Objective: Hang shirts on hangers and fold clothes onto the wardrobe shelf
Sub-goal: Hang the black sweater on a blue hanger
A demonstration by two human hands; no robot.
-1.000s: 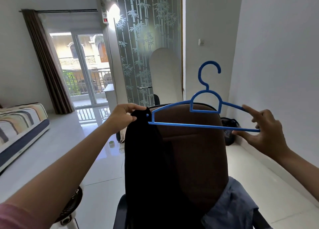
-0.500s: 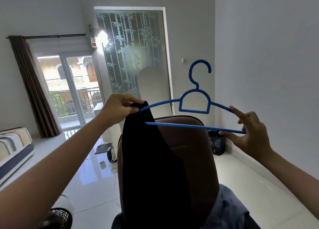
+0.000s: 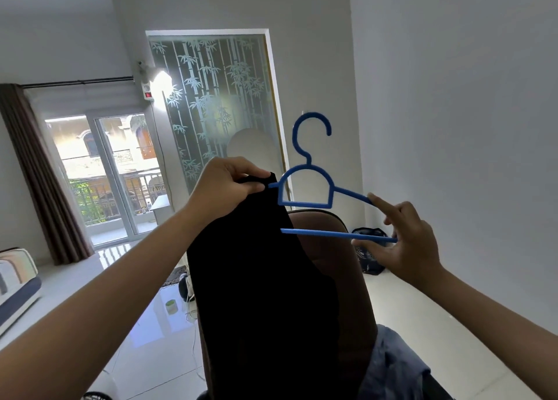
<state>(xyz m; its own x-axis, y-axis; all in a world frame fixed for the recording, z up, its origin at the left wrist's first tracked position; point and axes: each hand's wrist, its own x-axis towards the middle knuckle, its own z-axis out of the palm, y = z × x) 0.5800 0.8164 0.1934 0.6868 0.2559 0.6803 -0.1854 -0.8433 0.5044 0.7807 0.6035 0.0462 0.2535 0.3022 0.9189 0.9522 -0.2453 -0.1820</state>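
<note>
The left hand (image 3: 225, 185) is pinching the black fabric garment (image 3: 259, 279) over the blue plastic hanger (image 3: 306, 188) — its 9 o'clock arm; the right hand (image 3: 404, 242) is pinching the 3 o'clock corner. Best to be keeping the hanger level, sliding cloth on gently.

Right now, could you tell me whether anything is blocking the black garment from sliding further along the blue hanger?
Nothing visible blocks it. The black garment, pinched by the left hand, already covers the hanger's left arm. The centre is bare; only the right hand holds the far end.
</note>
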